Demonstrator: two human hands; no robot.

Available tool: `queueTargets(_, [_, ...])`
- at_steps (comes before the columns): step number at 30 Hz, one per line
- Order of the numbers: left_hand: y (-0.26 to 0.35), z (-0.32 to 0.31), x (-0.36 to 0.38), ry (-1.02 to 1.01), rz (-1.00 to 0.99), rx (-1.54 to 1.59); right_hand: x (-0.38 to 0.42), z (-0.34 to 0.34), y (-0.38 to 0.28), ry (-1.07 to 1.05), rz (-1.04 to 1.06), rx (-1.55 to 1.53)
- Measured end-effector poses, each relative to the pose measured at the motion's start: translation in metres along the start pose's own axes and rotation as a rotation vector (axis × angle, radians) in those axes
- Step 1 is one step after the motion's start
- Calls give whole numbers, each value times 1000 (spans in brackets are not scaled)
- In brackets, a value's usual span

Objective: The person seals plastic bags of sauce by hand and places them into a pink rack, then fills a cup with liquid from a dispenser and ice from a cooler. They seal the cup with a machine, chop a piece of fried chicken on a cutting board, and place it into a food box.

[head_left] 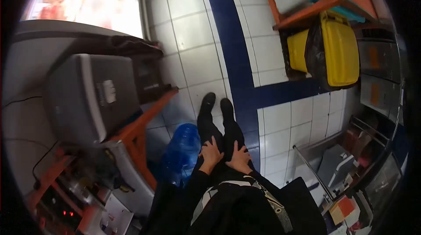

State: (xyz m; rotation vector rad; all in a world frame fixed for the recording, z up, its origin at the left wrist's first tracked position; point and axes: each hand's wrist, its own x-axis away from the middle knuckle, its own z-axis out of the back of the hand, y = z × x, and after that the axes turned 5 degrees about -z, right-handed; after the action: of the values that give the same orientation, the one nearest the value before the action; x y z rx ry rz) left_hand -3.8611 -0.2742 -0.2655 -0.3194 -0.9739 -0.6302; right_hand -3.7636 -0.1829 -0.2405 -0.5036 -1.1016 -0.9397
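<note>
My left hand (211,154) lies on my left thigh, its fingers spread over the black trousers (206,126). On the other thigh rests my right hand (239,159), also with fingers apart. Neither hand holds anything. Long black sleeves cover both arms, and a patterned black, white and tan cloth (275,200) lies across my lap. Beside my left leg stands a large blue translucent water bottle (183,147). Both black shoes (209,100) are on the tiled floor.
A grey cooler-like box (109,99) sits on an orange stand (139,143) at left. To the right is a yellow lidded bin (342,53) with a black bag, below an orange table (307,11). A metal rack (312,171) stands at lower right; a bright window (87,2) is upper left.
</note>
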Motion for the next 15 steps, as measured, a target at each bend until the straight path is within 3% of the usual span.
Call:
queueTargets(2, [-38, -31, -8, 87, -127, 297, 5, 11, 29, -41, 94, -161])
queueTargets(4, [-90, -31, -16, 115, -186, 394, -22, -1, 57, -14, 205, -259])
queueTargets(5, [-102, 0, -8, 175, -176, 393, -41, 2, 68, -9, 291, -313])
queueTargets(7, [-116, 82, 32, 69, -98, 1388, -42, 62, 72, 144, 445, -555])
queueTargets(8, [-121, 136, 60, 219, -243, 1521, -40, 98, 72, 223, 538, -697])
queueTargets(9, [-123, 198, 105, 351, -395, 1644, -3, 162, 67, 115, 590, -878])
queueTargets(10, [-124, 263, 166, 568, -554, 1525, 54, 243, 63, 8, 645, -1059])
queueTargets(11, [-122, 309, 236, 828, -777, 1583, 110, 305, 66, 88, 1003, -1125])
queueTargets(12, [-148, 321, 284, 804, -1264, 1675, 200, 365, 72, 211, 1184, -1040])
queueTargets(13, [-139, 335, 344, 1029, -1673, 1648, 256, 399, 93, 415, 1465, -904])
queueTargets(14, [-130, 338, 397, 1198, -2137, 1511, 322, 379, 114, 900, 1410, -1257])
queueTargets(15, [-115, 335, 446, 1278, -2561, 1316, 376, 398, 128, 888, 1424, -1236])
